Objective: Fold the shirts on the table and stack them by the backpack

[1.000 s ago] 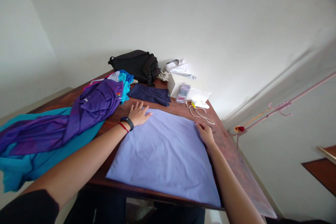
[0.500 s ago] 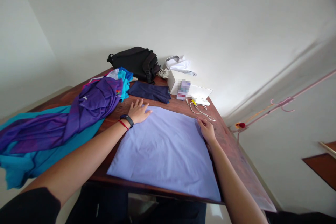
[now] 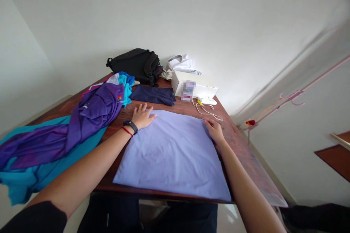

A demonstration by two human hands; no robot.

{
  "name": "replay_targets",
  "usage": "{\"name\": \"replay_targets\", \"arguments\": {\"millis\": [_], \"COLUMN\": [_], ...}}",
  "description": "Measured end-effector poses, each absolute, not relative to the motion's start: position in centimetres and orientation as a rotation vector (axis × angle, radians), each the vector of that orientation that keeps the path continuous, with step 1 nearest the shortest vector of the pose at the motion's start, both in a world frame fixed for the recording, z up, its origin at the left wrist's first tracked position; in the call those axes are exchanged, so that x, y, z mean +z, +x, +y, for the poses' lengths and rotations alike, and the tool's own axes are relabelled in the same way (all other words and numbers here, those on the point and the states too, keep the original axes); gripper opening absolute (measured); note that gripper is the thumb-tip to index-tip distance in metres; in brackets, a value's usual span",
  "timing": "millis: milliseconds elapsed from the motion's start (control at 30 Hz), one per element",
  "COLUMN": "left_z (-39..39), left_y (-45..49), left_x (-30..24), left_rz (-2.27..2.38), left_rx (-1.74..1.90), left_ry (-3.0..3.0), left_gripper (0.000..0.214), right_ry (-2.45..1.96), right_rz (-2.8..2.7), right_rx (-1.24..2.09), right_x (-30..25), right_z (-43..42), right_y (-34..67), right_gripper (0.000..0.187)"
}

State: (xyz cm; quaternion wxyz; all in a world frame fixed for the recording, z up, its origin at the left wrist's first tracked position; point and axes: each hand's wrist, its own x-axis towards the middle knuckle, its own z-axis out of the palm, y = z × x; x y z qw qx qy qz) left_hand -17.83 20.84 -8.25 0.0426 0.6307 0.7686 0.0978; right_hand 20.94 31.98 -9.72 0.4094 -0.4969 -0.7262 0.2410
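A lavender cloth (image 3: 175, 153), roughly square with light creases, lies spread at the front of the wooden table. At its far left corner my left hand (image 3: 142, 117) rests flat, fingers spread, partly on the cloth and partly on the wood. A dark watch band and a red string circle that wrist. My right hand (image 3: 214, 130) is at the far right corner, fingers curled and pinched on the cloth's edge. Left of the cloth lies a heap of garments: a purple shirt (image 3: 95, 105) over a turquoise cloth (image 3: 51, 174).
Beyond the cloth sits a folded navy garment (image 3: 153, 95). Behind it are a black bag (image 3: 133, 66), a white box (image 3: 177, 83) and a white cable (image 3: 209, 113). The table (image 3: 243, 149) narrows to a corner at right. A pink rail with hooks (image 3: 292, 96) stands beside the wall.
The view has shifted slightly. Both hands stay at the cloth's far corners, and the cloth lies as before.
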Motion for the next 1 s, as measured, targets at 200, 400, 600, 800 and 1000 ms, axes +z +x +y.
{"name": "replay_targets", "arguments": {"millis": [200, 400, 600, 800, 1000], "left_z": [16.6, 2.9, -3.9, -3.8, -5.3], "left_y": [-18.1, -18.5, -18.5, -18.3, -18.8], "left_x": [-4.0, -2.4, -6.8, -7.0, -8.3], "left_rz": [2.057, 1.367, 1.574, 1.59, 1.619], "left_rx": [0.292, 0.189, 0.297, 0.32, 0.382], "left_ry": [2.12, 2.447, 2.588, 2.726, 2.784], "left_gripper": [0.079, 0.091, 0.083, 0.077, 0.067], "right_ry": [-1.218, -1.134, -1.15, -1.087, -1.038], "right_rz": [-1.906, -2.472, -2.666, -2.603, -2.471], "right_rx": [0.672, 0.686, 0.325, 0.151, 0.094], "right_x": [-7.1, -6.5, -9.9, -11.4, -12.5], "right_z": [27.3, 13.5, 7.7, 7.8, 6.3], "right_y": [22.2, 27.6, 30.4, 30.6, 31.0], "right_gripper": [0.045, 0.073, 0.074, 0.057, 0.051]}}
